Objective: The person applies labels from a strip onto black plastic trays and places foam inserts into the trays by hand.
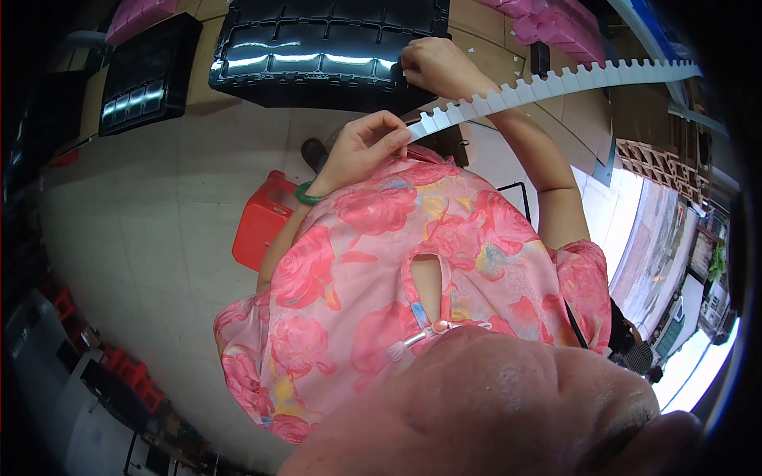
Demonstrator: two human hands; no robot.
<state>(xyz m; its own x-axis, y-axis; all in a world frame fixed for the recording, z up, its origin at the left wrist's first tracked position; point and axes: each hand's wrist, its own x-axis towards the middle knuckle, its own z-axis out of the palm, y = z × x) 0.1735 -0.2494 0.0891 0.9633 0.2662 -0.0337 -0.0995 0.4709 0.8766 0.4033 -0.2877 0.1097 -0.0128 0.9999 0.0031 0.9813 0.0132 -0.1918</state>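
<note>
A long white strip with a row of notches [548, 86] runs from my left hand up to the far right, passing over my right forearm. My left hand [361, 151], with a green bangle [305, 194] at its wrist, pinches the near end of this strip between thumb and fingers. At the right end of a glossy black moulded plastic tray [317, 75], my right hand [444, 67] is closed with its fingers curled. What those fingers hold, if anything, is too small to make out. The tray's compartments lie beyond both hands.
Another black tray [151, 75] sits on cardboard at the far left. Pink moulded pieces [559, 32] lie at the far right, beside brown cardboard [567, 119]. A red plastic stool [266, 222] stands on the floor to my left.
</note>
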